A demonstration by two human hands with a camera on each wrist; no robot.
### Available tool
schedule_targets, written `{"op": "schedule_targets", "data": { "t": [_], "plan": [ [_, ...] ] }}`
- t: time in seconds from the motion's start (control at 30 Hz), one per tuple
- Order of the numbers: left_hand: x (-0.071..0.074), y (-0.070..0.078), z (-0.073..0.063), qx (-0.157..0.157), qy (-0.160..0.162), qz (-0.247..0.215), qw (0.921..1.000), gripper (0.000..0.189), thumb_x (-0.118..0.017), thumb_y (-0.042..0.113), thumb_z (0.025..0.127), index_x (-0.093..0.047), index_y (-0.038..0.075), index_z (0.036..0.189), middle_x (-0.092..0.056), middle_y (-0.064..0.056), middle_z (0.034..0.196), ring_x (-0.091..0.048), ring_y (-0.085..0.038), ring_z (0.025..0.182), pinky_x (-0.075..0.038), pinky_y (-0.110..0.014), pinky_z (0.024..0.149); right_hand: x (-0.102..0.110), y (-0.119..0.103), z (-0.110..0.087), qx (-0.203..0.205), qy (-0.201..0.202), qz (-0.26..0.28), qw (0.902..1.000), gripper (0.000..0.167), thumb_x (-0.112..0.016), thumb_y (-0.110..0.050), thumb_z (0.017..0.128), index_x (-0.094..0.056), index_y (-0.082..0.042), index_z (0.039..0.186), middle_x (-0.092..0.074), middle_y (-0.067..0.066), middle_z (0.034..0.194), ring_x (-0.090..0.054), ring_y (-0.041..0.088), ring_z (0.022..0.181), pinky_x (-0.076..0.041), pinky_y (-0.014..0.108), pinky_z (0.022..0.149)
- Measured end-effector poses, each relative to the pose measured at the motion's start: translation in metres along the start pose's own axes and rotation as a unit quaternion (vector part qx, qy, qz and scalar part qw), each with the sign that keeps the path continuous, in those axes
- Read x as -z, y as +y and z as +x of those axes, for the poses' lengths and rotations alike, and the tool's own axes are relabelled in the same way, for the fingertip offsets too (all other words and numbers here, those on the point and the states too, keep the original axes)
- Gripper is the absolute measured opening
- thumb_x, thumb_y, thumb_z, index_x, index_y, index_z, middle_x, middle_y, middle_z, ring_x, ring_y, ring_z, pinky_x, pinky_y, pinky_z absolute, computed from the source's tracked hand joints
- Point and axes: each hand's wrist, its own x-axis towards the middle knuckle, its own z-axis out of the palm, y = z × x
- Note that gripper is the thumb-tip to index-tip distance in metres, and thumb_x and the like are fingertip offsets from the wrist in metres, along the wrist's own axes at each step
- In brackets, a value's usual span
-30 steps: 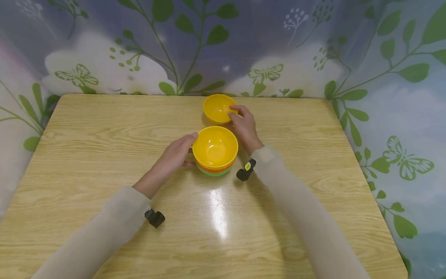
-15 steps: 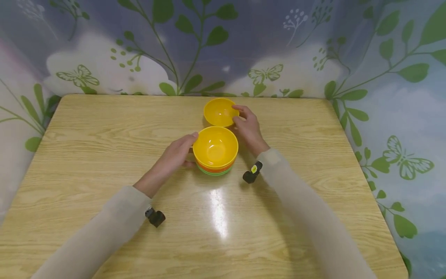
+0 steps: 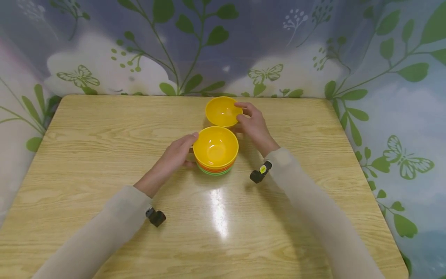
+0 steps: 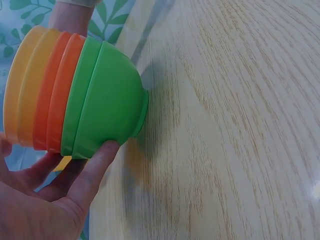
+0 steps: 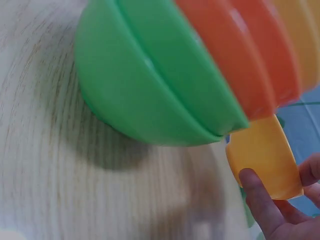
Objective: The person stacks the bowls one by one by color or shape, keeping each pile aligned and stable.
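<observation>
A stack of nested bowls (image 3: 216, 151) stands upright on the table, yellow on top, then orange, with green at the bottom. My left hand (image 3: 177, 152) holds it from the left, thumb at the top rim and fingers against the side. In the left wrist view one fingertip touches the lowest green bowl (image 4: 110, 95). Just behind the stack, a single yellow bowl (image 3: 219, 112) is pinched at its right rim by my right hand (image 3: 254, 123). The right wrist view shows that bowl (image 5: 262, 155) past the stack, fingers (image 5: 257, 192) on its outside.
The wooden table (image 3: 104, 128) reaches back to a wall covering (image 3: 223, 46) printed with leaves and butterflies. Another printed covering (image 3: 404, 116) lines the right side. A dark wrist camera (image 3: 259, 173) sits on the right wrist, close to the stack.
My right hand has shifted a little to the right, and the single yellow bowl has moved slightly right with it. The left hand and the stack stay in place.
</observation>
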Motion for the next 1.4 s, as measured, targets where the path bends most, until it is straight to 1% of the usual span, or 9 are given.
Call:
{"op": "schedule_targets", "data": {
  "t": [0.07, 0.2, 0.37, 0.43, 0.67, 0.77, 0.93, 1.23, 1.4],
  "plan": [
    [0.0, 0.0, 0.0, 0.001, 0.0, 0.0, 1.0, 0.072, -0.035, 0.064, 0.114, -0.048, 0.013, 0.163, -0.051, -0.009, 0.164, -0.057, -0.033, 0.143, -0.067, -0.05, 0.101, 0.002, -0.004, -0.003, 0.003, -0.001, 0.005, 1.0, 0.048, -0.051, -0.003, 0.107, -0.057, -0.011, 0.154, -0.049, 0.019, 0.159, -0.069, 0.038, 0.123, -0.065, 0.052, 0.104],
    [-0.001, 0.0, 0.0, 0.005, 0.0, 0.0, 1.0, 0.072, -0.035, 0.064, 0.114, -0.048, 0.013, 0.163, -0.051, -0.008, 0.164, -0.057, -0.032, 0.143, -0.067, -0.05, 0.102, 0.008, -0.01, -0.007, 0.002, -0.009, 0.02, 0.9997, 0.048, -0.051, -0.001, 0.106, -0.056, -0.009, 0.153, -0.048, 0.018, 0.161, -0.065, 0.036, 0.128, -0.064, 0.057, 0.104],
    [0.0, 0.001, 0.0, 0.009, -0.001, -0.005, 0.9999, 0.071, -0.035, 0.062, 0.114, -0.047, 0.013, 0.164, -0.05, -0.008, 0.164, -0.057, -0.032, 0.143, -0.066, -0.05, 0.102, 0.019, -0.017, -0.012, 0.011, -0.022, 0.033, 0.9991, 0.047, -0.052, 0.0, 0.107, -0.056, -0.008, 0.153, -0.049, 0.017, 0.162, -0.061, 0.036, 0.134, -0.063, 0.061, 0.104],
    [0.0, 0.001, 0.0, 0.009, -0.001, -0.004, 1.0, 0.072, -0.035, 0.063, 0.114, -0.047, 0.013, 0.164, -0.051, -0.008, 0.164, -0.056, -0.032, 0.144, -0.066, -0.05, 0.102, 0.023, -0.02, -0.014, 0.015, -0.025, 0.032, 0.9991, 0.047, -0.052, -0.001, 0.107, -0.056, -0.009, 0.153, -0.049, 0.017, 0.163, -0.061, 0.036, 0.136, -0.064, 0.059, 0.102],
    [0.0, 0.001, -0.001, 0.007, 0.0, 0.001, 1.0, 0.074, -0.035, 0.066, 0.113, -0.047, 0.014, 0.164, -0.051, -0.008, 0.164, -0.056, -0.031, 0.144, -0.067, -0.049, 0.101, 0.036, -0.028, -0.023, 0.019, -0.034, 0.023, 0.999, 0.046, -0.054, -0.004, 0.109, -0.057, -0.011, 0.154, -0.05, 0.015, 0.163, -0.061, 0.036, 0.139, -0.069, 0.045, 0.093],
    [-0.001, 0.001, -0.001, 0.005, 0.0, -0.006, 1.0, 0.073, -0.035, 0.065, 0.113, -0.047, 0.013, 0.164, -0.051, -0.008, 0.165, -0.057, -0.032, 0.145, -0.067, -0.048, 0.101, 0.039, -0.032, -0.027, 0.024, -0.042, 0.021, 0.9986, 0.045, -0.055, -0.005, 0.11, -0.056, -0.011, 0.154, -0.05, 0.015, 0.163, -0.061, 0.036, 0.14, -0.07, 0.043, 0.091],
    [-0.001, 0.0, -0.002, -0.004, -0.003, -0.02, 0.9998, 0.071, -0.035, 0.063, 0.114, -0.05, 0.012, 0.161, -0.052, -0.01, 0.162, -0.057, -0.033, 0.144, -0.067, -0.049, 0.1, 0.042, -0.038, -0.036, 0.035, -0.053, 0.006, 0.9979, 0.044, -0.055, -0.006, 0.111, -0.056, -0.013, 0.155, -0.051, 0.013, 0.163, -0.061, 0.033, 0.141, -0.07, 0.043, 0.09],
    [0.0, -0.002, -0.002, -0.009, -0.002, -0.017, 0.9998, 0.075, -0.036, 0.067, 0.113, -0.05, 0.012, 0.161, -0.052, -0.01, 0.163, -0.057, -0.034, 0.145, -0.067, -0.05, 0.102, 0.042, -0.047, -0.049, 0.054, -0.075, 0.001, 0.9957, 0.045, -0.054, -0.005, 0.111, -0.057, -0.014, 0.155, -0.051, 0.008, 0.166, -0.061, 0.032, 0.142, -0.071, 0.044, 0.089],
    [0.0, -0.002, -0.002, -0.01, -0.003, -0.015, 0.9998, 0.075, -0.036, 0.067, 0.113, -0.049, 0.013, 0.162, -0.05, -0.009, 0.166, -0.056, -0.034, 0.147, -0.067, -0.05, 0.102, 0.043, -0.049, -0.053, 0.067, -0.081, 0.001, 0.9945, 0.045, -0.054, -0.005, 0.111, -0.057, -0.014, 0.155, -0.051, 0.008, 0.166, -0.062, 0.033, 0.14, -0.071, 0.042, 0.088]
  ]
}}
